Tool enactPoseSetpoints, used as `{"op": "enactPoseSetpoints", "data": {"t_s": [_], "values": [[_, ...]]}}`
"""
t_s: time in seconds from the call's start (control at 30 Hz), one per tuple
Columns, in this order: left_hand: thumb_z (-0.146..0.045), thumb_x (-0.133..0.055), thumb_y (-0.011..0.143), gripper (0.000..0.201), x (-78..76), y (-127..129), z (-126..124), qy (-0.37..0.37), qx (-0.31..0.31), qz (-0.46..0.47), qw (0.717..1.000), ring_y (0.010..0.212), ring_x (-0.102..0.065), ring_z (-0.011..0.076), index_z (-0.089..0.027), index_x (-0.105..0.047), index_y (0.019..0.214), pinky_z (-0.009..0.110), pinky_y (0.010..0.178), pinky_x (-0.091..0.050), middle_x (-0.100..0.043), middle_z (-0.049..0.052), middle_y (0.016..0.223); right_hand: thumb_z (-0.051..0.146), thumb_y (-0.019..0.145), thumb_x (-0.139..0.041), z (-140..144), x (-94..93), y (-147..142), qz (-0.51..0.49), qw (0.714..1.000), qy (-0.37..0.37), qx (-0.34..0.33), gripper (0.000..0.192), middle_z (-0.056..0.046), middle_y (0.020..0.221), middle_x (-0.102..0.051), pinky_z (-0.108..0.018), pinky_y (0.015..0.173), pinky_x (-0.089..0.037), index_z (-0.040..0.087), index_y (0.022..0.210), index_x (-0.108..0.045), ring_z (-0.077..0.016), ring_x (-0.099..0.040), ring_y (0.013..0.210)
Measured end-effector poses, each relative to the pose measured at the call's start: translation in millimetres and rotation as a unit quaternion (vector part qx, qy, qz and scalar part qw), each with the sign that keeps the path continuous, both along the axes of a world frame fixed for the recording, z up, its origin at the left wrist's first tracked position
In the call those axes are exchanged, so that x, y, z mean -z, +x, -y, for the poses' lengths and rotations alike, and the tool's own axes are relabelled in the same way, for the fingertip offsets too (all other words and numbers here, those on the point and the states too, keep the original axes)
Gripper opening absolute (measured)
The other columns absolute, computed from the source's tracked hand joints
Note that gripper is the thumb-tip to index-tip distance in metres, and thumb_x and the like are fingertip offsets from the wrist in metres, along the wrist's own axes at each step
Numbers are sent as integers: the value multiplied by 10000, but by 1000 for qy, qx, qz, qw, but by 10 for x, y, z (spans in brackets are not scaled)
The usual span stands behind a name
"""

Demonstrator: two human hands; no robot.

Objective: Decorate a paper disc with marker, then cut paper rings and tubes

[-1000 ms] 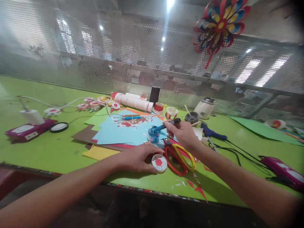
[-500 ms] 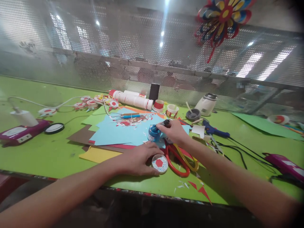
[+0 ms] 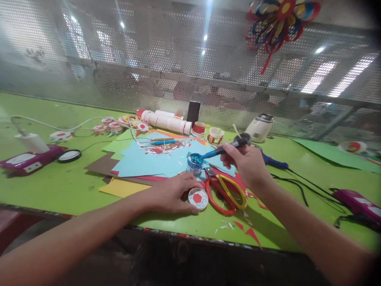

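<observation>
On the desk [image 3: 71,186], to the left, sits a purple power strip [image 3: 31,162] with a white plug [image 3: 32,143] on it — a black-rimmed disc [image 3: 69,155] just beside. Toward the back lies a long white roll [image 3: 168,122] — red at one end — near a black cylinder [image 3: 193,113]. Farther right stands a white jar [image 3: 258,129]. A colourful flower decoration [image 3: 282,22] hangs before a mesh screen [image 3: 166,59].

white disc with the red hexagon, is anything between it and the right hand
Yes: the open-handled scissors lie flat between the white disc and the right hand, their red loop close beside the disc. Going over them looks possible, probably.
</observation>
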State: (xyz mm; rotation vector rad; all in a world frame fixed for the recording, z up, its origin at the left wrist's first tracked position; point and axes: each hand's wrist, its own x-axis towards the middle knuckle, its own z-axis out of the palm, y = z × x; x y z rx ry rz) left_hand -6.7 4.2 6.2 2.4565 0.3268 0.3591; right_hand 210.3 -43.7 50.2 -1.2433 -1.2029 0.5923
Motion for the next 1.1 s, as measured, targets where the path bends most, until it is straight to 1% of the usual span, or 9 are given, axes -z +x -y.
{"op": "enactPoseSetpoints", "data": {"t_s": [0.17, 0.3, 0.47, 0.57, 0.7, 0.77, 0.83, 0.97, 1.1], "values": [[-416, -687, 747, 435, 12, 8, -6, 2, -4, -1, 1000, 1033, -504, 233, -209, -600, 1119, 324, 852, -417, -537, 87, 1105, 378, 751, -697, 92, -8, 7, -123, 992, -13, -16, 237, 6, 523, -615, -214, 425, -405, 155, 684, -653, -90, -524, 447], [-412, -710, 727, 455, 3, 4, -3, -6, -10, -3, 1000, 1011, -508, 227, -203, -605, 1117, 322, 845, -421, -534, 84, 1082, 398, 766, -687, 146, -25, 26, -181, 982, -58, -15, 276, -7, 520, -622, -198, 420, -418, 138, 676, -657, -85, -528, 440], [-429, -717, 719, 434, -9, 11, -2, -7, -12, -12, 1000, 978, -499, 214, -186, -613, 1063, 304, 809, -421, -527, 75, 1043, 423, 761, -699, 214, 37, 67, -238, 963, -109, -59, 332, -7, 492, -597, -189, 376, -376, 145, 602, -616, -79, -483, 408], [-476, -712, 709, 445, -4, 29, -9, 4, -19, -17, 1000, 930, -493, 208, -174, -611, 1021, 303, 770, -414, -524, 74, 1019, 399, 778, -696, 259, 123, 80, -241, 958, -124, -89, 327, 1, 474, -565, -186, 383, -361, 150, 587, -604, -75, -456, 421], [-482, -728, 689, 469, 0, 50, -7, 14, -25, -29, 999, 903, -496, 209, -165, -596, 1009, 303, 751, -405, -528, 70, 989, 236, 715, -767, 334, 211, 81, -231, 959, -123, -109, 240, 35, 459, -499, -180, 421, -353, 154, 568, -595, -67, -439, 466], [-494, -736, 674, 496, 1, 54, 1, 21, -32, -33, 999, 924, -498, 219, -161, -579, 1007, 311, 770, -405, -533, 68, 979, 216, 707, -770, 373, 222, 74, -210, 964, -124, -107, 140, 39, 491, -514, -186, 423, -346, 164, 670, -645, -66, -435, 468], [-515, -741, 658, 542, 2, 54, 10, 28, -36, -38, 998, 968, -491, 236, -162, -562, 1029, 323, 800, -406, -535, 75, 1002, 228, 698, -778, 407, 217, 57, -199, 968, -123, -91, 131, 43, 495, -512, -193, 395, -318, 181, 716, -657, -69, -422, 449], [-551, -734, 646, 642, -11, 38, 18, 22, -38, -52, 998, 1027, -477, 243, -173, -534, 1126, 339, 855, -408, -508, 90, 1116, 214, 672, -788, 455, 207, -2, -192, 972, -115, -65, 148, 49, 488, -500, -192, 364, -274, 189, 696, -644, -63, -404, 423], [-480, -722, 687, 592, -55, 18, 10, 10, -17, -55, 998, 1032, -473, 231, -184, -532, 1164, 336, 878, -404, -513, 74, 1112, 192, 711, -754, 478, 234, -46, -168, 975, -120, -76, 96, 61, 481, -489, -179, 381, -298, 185, 750, -667, -49, -387, 420]]}}
